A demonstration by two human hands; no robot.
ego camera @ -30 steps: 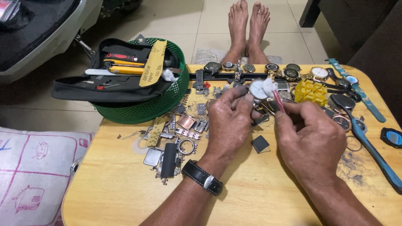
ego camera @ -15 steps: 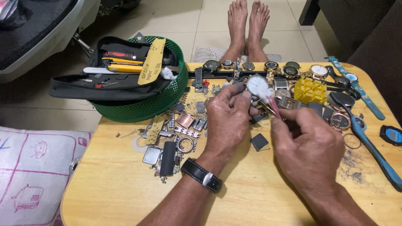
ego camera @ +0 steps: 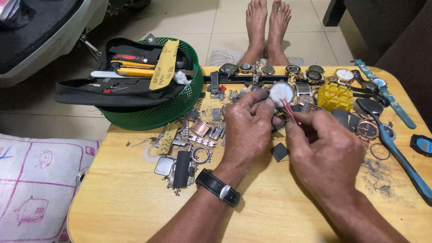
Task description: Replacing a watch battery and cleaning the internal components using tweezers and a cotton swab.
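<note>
I see a round watch case (ego camera: 281,92) with a pale, whitish face, held up above the table and tilted toward me. A thin pink-red tool (ego camera: 289,111) slants beneath it, tip near its lower edge.

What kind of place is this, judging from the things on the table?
Probably an informal watch-repair corner in a home. A low wooden table holds a row of watches and loose watch parts, with a green basket of tools. The left hand holds a round watch case.

Left hand (ego camera: 247,123), right hand (ego camera: 326,150): ungloved, forearms unsleeved. Black leather wristwatch strap with silver metal buckle (ego camera: 219,187) worn on left wrist. Feet (ego camera: 266,29) unshod.
</note>
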